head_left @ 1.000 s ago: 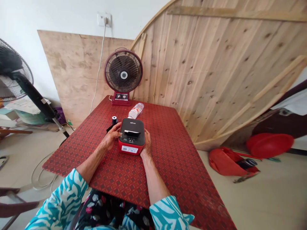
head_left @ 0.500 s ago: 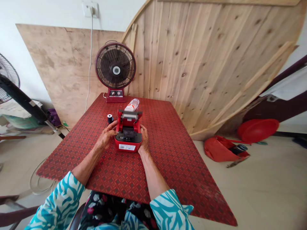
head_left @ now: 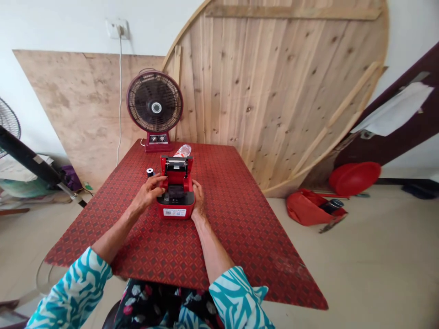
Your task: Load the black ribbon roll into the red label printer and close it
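Sits before a white wall [head_left: 68, 23] and a big wooden panel [head_left: 257, 91], at a red patterned table [head_left: 233, 228] bearing a fan [head_left: 156, 103] and an open printer [head_left: 175, 199], touching the printer with left hand [head_left: 148, 191], thumb and fingers apart, and right hand [head_left: 198, 201], finger grip unclear, near a bottle [head_left: 183, 151] and small roll [head_left: 150, 172].

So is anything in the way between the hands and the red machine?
Nothing I can see. The right hand is against the right side of the red machine; the left hand is at its left. The bottle lies behind it and the roll stands beyond the left hand, neither between.
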Demonstrator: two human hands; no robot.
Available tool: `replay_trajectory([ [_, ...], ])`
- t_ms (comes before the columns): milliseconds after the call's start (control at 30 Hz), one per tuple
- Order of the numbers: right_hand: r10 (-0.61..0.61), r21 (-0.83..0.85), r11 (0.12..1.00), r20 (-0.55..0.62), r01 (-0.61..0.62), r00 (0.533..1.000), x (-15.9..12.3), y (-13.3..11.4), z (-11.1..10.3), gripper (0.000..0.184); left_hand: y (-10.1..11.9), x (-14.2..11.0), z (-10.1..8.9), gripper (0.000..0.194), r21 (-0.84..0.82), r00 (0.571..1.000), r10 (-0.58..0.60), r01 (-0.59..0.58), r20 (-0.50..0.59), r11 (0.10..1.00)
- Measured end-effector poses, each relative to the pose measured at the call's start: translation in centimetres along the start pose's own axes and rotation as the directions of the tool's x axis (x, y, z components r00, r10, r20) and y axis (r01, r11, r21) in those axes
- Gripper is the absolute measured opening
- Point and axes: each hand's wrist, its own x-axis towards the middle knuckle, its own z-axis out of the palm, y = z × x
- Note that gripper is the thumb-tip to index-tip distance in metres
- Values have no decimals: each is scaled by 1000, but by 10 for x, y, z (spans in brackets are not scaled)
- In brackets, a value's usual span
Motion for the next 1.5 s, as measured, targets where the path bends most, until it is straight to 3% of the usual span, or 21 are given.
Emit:
replay_trajectory([
  [67, -9, 5, 1000, 14, 9, 1000, 2, 2, -1, 45, 11, 13, 3, 30, 258, 990, 112, -130, 83, 957],
  [133, -15, 9, 1000, 34, 15, 999, 3, 4, -1, 44, 20, 29, 11, 25, 451, 962, 115, -219, 246, 865],
  [200, -16, 13, 1000, 39, 16, 999, 3, 5, -1, 44, 28, 46, 22, 24, 613, 915, 20, -285, 402, 736],
  [267, -22, 14, 1000, 34, 22, 999, 4, 7, -1, 44, 35, 59, 33, 23, 758, 864, -145, -328, 482, 564],
  [367, -48, 6, 999, 25, 48, 999, 5, 10, 0, 42, 43, 71, 43, 24, 865, 800, -352, -381, 486, 326],
  [433, -57, 3, 998, 27, 57, 998, 5, 10, 1, 40, 45, 74, 45, 28, 877, 784, -394, -402, 479, 264],
  [733, -84, -1, 996, 31, 84, 996, 6, 10, 0, 40, 36, 82, 38, 29, 831, 731, -405, -430, 549, 352],
  [1000, -92, -11, 996, 31, 92, 995, 7, 13, -1, 40, 38, 77, 36, 21, 798, 713, -372, -465, 594, 383],
  [1100, -84, -18, 996, 33, 85, 996, 8, 12, -1, 40, 46, 69, 34, 24, 780, 755, -256, -494, 604, 384],
  [1200, -83, -22, 996, 40, 84, 996, 7, 11, -1, 41, 59, 58, 30, 29, 745, 795, -55, -539, 604, 392],
  [1300, -79, -20, 997, 49, 80, 996, 7, 10, -2, 41, 73, 44, 12, 29, 685, 821, 172, -554, 545, 473],
  [1400, -61, -6, 998, 44, 61, 997, 7, 11, -2, 41, 76, 33, -25, 38, 637, 901, 288, -434, 325, 638],
  [1500, -37, 33, 999, 45, 36, 998, 6, 11, -3, 42, 58, 29, -74, 46, 583, 978, 199, -201, 68, 787],
])
